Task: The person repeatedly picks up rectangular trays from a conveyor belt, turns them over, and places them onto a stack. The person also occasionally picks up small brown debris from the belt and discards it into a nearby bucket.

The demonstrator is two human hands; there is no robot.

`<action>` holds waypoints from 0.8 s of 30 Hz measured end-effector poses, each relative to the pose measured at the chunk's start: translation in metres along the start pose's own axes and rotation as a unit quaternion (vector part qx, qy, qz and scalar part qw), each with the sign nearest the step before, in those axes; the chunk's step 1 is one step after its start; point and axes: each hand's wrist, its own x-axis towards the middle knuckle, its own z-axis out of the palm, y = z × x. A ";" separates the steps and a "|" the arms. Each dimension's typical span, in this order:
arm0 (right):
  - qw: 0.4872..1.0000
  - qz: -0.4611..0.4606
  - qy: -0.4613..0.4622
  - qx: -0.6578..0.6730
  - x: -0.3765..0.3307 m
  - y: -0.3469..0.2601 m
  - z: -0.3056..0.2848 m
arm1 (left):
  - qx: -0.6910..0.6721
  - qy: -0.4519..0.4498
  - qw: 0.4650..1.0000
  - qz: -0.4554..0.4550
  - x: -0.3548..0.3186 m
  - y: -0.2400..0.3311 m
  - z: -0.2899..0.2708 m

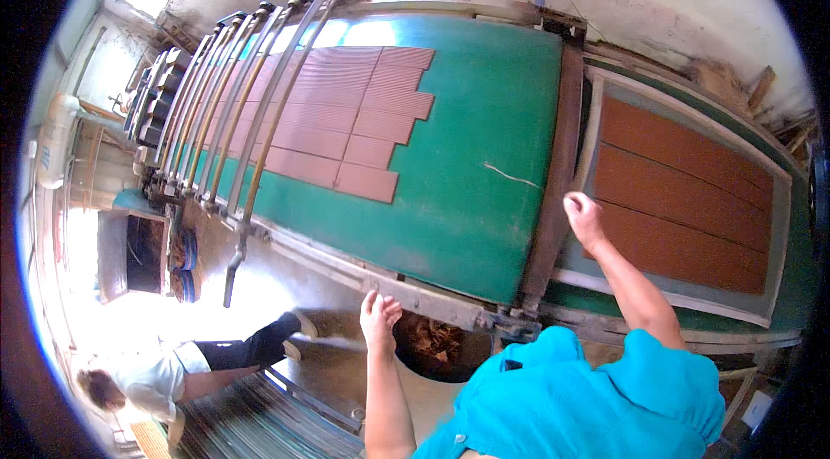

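My right hand [584, 218] is closed, held over the dark crossbar [558, 174] between the green conveyor belt and a framed panel. Whatever its fingers may hold is too small to make out. My left hand [380, 317], its fingers curled together, is at the belt's near metal rail [432, 302]; I cannot see what, if anything, is in it. On the green belt [467, 208] lie rows of flat reddish-brown ribbed slabs [367, 124], stepped at their right end. A thin pale string [512, 175] rests on the belt near the crossbar.
To the right, a pale frame [692, 303] surrounds brown panels [683, 191]. Metal rollers [281, 96] span the belt's left part. Below the rail stands a dark round container [441, 347] with brown scraps. Another person [147, 381] bends at lower left beside dark slats [259, 416].
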 end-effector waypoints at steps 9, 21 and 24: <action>0.886 -0.429 -0.081 -0.158 0.201 -0.124 0.231 | -0.282 -0.085 0.932 -0.209 0.150 0.042 0.055; 0.909 -0.205 -0.069 -0.358 0.298 -0.172 0.316 | -0.114 -0.131 0.947 -0.270 0.135 0.055 0.101; 0.848 -0.374 -0.092 -0.363 0.165 -0.155 0.296 | -0.086 -0.153 0.937 -0.301 0.134 0.058 0.109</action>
